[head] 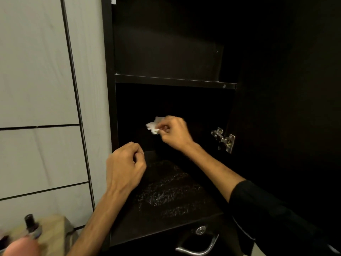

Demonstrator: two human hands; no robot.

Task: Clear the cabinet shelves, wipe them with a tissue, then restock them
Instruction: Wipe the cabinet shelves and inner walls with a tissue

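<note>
The right hand [173, 133] is pinching a crumpled tissue [154, 125] inside the lower compartment of the dark cabinet [108, 89], above its damp shelf [166, 191]. The left hand [124, 168] is hovering nearby, fingers curled, holding nothing.

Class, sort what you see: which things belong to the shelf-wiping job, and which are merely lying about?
Job:
tissue, pinched in right hand
lower shelf
upper shelf
left hand, holding nothing

Lying about:
dark bottle
door hinge
drawer handle
</note>
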